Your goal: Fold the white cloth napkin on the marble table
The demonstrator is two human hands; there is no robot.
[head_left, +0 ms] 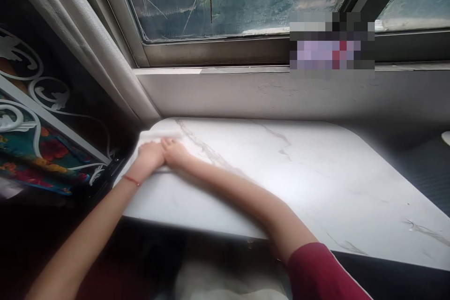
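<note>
Side by side at the left end of the white marbled table, my two hands press down close together. My left hand has its fingers curled over a white, folded piece that looks like a cloth; a thin red string circles that wrist. My right hand touches the left one, its fingers also bent onto the white cloth. White on white, the cloth's edges are hard to make out, and the fingertips are partly hidden and slightly blurred.
A window with a metal frame rises behind the table above a pale wall ledge. A light curtain hangs at the left, near a white scrollwork metal frame and flowered fabric. Something pixelated sits by the window.
</note>
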